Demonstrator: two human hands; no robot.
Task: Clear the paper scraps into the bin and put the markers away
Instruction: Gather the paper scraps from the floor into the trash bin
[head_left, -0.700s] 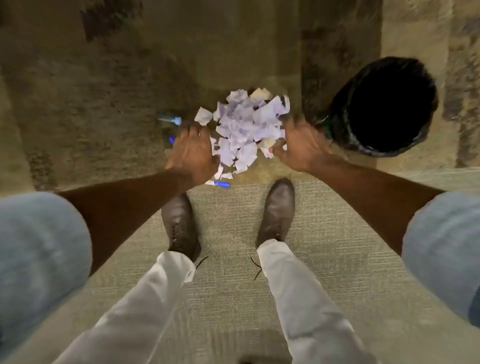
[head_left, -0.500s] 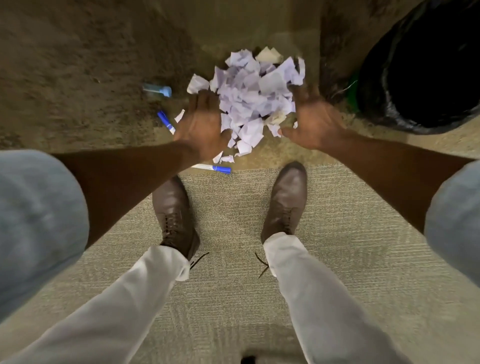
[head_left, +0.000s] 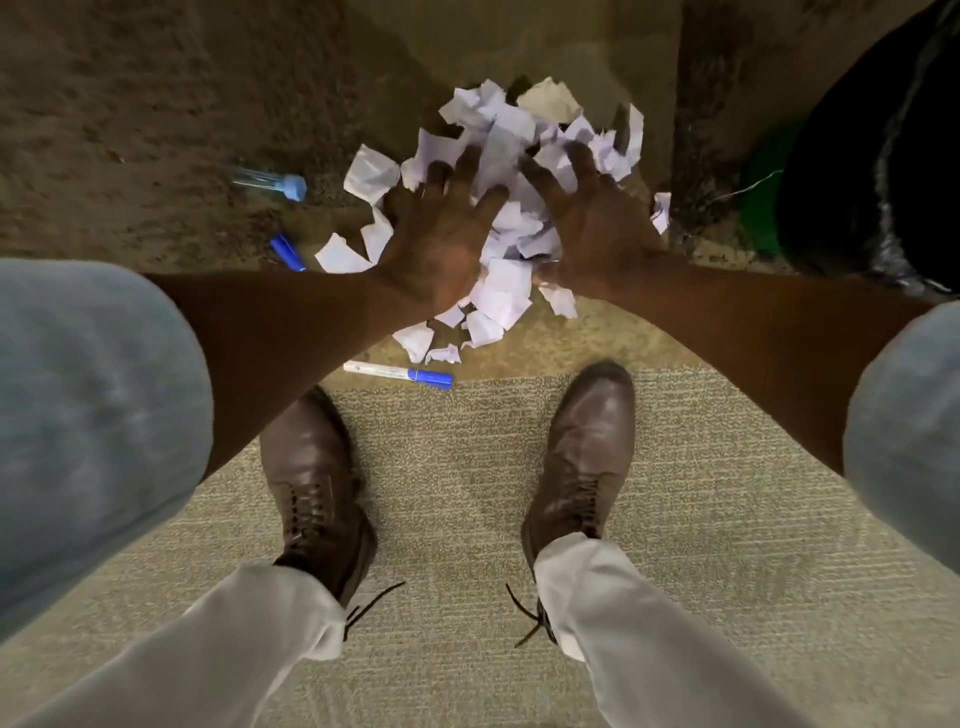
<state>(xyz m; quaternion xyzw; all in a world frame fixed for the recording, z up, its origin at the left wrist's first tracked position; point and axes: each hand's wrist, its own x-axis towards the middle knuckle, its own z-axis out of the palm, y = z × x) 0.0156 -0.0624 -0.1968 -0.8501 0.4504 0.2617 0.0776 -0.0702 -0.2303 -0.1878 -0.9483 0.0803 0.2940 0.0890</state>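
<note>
On the carpet ahead of our shoes (head_left: 317, 488) lies the scrap pile (head_left: 511, 218), and both our hands rest on top of it, palms down, fingers spread: left hand (head_left: 441, 234) on the pile's left half, right hand (head_left: 597, 228) on its right half, neither clenched nor grasping anything. Bare carpet (head_left: 467, 493) stands open to the left and behind the pile; to the right the bin (head_left: 872, 156), black-lined, sits near, cut off by the frame's right edge, with a strip of floor between it and the outermost scrap. Against the frame half a second back, our hands were cupped at the pile's flanks; they now lie over its top, closer together, and the pile looks flatter, with more scraps scattered at its near edge. One marker (head_left: 397, 374) lies between pile and shoes, long axis left to right, blue cap pointing right. A second marker (head_left: 288, 252) shows partly at the pile's left, angled, its far end hidden by our forearm. A blue-capped tube (head_left: 270, 182) lies further left, cap toward the pile.
</note>
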